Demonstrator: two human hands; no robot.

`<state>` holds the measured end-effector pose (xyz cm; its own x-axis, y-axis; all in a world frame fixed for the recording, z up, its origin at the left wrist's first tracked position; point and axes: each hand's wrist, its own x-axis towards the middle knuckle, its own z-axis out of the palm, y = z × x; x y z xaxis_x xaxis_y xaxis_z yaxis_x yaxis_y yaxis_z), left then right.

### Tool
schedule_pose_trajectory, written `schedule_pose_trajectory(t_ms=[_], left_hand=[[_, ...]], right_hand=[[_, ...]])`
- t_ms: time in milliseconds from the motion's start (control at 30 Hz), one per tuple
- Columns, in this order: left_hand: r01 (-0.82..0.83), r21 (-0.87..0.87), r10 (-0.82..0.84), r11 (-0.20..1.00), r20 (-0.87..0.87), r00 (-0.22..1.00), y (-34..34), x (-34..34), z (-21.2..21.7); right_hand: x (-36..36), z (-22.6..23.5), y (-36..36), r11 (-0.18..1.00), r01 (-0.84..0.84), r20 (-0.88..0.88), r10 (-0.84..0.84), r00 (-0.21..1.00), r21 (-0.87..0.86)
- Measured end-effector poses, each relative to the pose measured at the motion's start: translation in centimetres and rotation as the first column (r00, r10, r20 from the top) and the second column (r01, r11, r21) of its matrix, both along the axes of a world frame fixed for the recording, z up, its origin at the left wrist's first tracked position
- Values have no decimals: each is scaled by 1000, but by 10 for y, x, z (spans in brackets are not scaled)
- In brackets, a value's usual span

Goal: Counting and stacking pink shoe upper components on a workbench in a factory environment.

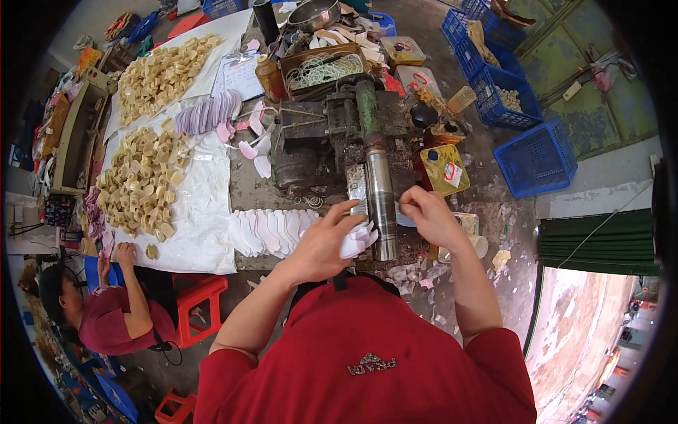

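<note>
In front of me a dark, greasy machine [311, 159] has a shiny metal cylinder [382, 205] pointing toward me. To its left, my left hand [326, 244] is closed on a few thin white cut-out pieces [359, 241], its fingertips near a pale strip [357, 185] along the cylinder. My right hand [432, 218] is at the cylinder's right side, fingers pinched together. A pale piece [405, 217] shows at its fingertips, partly hidden. An overlapping row of white and pinkish cut-outs [265, 232] lies left of my left hand.
Heaps of beige pieces [141, 180] cover a white sheet [208, 233] at left, where a co-worker [123, 318] sits. Lilac cut-outs [208, 113] lie beside them. A tray of pale cords [325, 69] stands behind the machine. Yellow can [445, 169] and blue crates [534, 159] are right.
</note>
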<state>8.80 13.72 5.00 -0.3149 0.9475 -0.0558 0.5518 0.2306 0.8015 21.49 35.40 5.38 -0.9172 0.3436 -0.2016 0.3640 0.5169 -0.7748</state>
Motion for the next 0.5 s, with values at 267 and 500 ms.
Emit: schedule_pose_trajectory(t_ms=[267,500], left_hand=[[-339,131,317,932,159,935,-18,-3,-1],[-354,-27,317,935,-387,866,-79,-36,-69]], right_hand=[[6,-17,2,958,279,-314,-246,917,67],[5,-23,-9,908,402,-323,-419,849,-121]])
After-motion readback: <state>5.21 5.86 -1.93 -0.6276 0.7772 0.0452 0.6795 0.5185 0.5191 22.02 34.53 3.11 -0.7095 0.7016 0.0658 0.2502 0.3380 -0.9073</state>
